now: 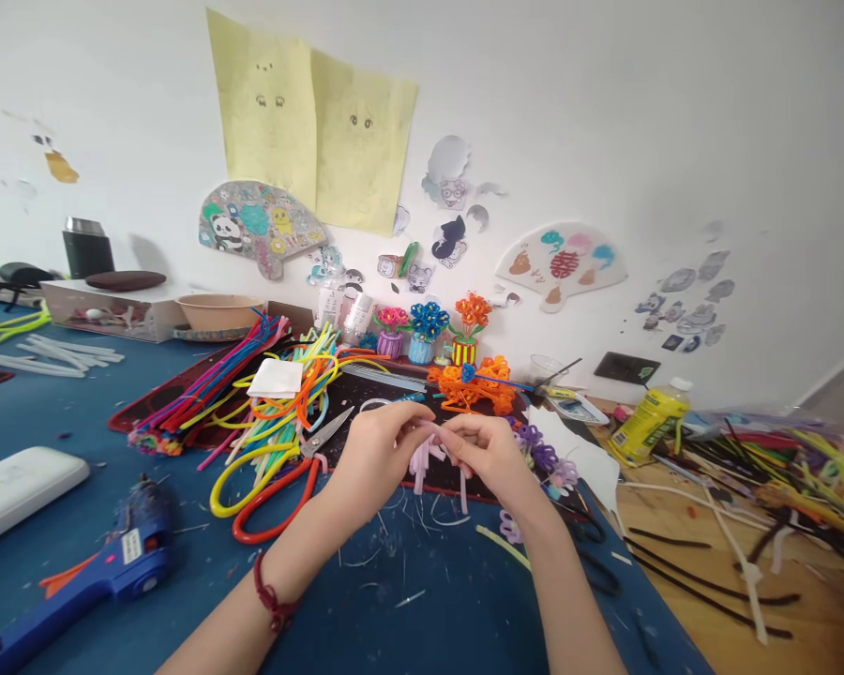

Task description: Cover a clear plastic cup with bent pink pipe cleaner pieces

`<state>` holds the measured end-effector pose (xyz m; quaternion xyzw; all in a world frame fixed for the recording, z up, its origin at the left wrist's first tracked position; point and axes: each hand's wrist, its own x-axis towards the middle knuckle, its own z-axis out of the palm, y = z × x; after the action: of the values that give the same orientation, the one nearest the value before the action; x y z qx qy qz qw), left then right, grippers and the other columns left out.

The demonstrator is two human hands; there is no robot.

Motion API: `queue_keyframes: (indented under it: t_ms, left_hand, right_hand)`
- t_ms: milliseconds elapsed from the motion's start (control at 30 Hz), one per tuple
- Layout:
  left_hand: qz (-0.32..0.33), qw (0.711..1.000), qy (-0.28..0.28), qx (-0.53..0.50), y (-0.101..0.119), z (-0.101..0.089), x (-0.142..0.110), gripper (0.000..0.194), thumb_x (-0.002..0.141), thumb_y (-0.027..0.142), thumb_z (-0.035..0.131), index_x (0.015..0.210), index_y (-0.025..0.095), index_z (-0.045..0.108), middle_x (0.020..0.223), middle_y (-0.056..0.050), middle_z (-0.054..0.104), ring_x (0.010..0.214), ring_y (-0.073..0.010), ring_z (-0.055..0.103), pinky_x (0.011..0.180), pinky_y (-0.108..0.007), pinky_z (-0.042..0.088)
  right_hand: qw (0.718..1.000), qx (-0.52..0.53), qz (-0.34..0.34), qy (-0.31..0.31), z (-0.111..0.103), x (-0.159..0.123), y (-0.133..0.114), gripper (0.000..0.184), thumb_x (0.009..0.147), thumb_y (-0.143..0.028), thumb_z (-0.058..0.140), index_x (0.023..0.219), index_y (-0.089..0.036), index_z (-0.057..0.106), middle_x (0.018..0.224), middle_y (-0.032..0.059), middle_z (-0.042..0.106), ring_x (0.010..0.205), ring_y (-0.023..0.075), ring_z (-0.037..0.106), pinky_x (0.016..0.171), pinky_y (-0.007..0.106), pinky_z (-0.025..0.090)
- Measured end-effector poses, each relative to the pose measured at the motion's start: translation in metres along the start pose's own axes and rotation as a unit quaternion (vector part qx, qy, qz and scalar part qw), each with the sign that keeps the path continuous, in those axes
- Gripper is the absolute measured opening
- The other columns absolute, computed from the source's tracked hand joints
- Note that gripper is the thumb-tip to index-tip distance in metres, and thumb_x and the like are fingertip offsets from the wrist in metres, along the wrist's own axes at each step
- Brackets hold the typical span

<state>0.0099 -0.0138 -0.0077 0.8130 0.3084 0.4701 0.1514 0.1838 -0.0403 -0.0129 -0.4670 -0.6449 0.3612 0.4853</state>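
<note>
My left hand [380, 445] and my right hand [490, 455] meet over the middle of the blue mat, fingertips nearly touching. Each is closed in a pinch on a thin pale pink pipe cleaner [432, 429], mostly covered by the fingers. Below them lie short pale pink pipe cleaner pieces [419, 464]. Purple pipe cleaner flowers [545, 457] sit just beyond my right hand, and a lilac looped flower [510, 527] is near my right wrist. Scissors [329, 431] with one yellow and one red handle lie left of my left hand.
A blue glue gun [137, 553] and a white case [24, 487] are at left. Bundled pipe cleaners [211, 375] lie behind the scissors. Finished potted flowers [429, 323] and an orange flower pile [482, 380] stand at the back. A yellow bottle [648, 424] leans at right.
</note>
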Motion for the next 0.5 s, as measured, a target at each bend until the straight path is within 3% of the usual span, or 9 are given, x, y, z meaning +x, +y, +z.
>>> queue_keyframes:
  t_ms: [200,500]
  left_hand:
    - [-0.062,0.998,-0.017,0.028,-0.003,-0.002,0.000,0.010,0.086,0.020,0.058,0.081,0.018,0.067,0.072,0.000,0.069,0.064,-0.0126,0.061,0.061,-0.022,0.042]
    - [-0.012,0.992,0.005,0.127,-0.004,0.001,-0.004,0.015,0.090,0.017,0.050,0.082,0.015,0.062,0.073,-0.002,0.067,0.065,-0.0138,0.061,0.061,-0.023,0.043]
  right_hand:
    - [0.990,-0.126,-0.056,0.043,0.003,-0.002,-0.002,0.024,0.085,-0.035,0.058,0.074,-0.015,0.066,0.059,0.0000,0.056,0.052,0.0120,0.049,0.050,0.023,0.037]
    - [0.941,-0.265,-0.183,0.109,0.013,-0.002,-0.003,0.019,0.088,-0.023,0.055,0.076,-0.016,0.068,0.075,0.0040,0.071,0.066,0.0162,0.063,0.063,0.025,0.043]
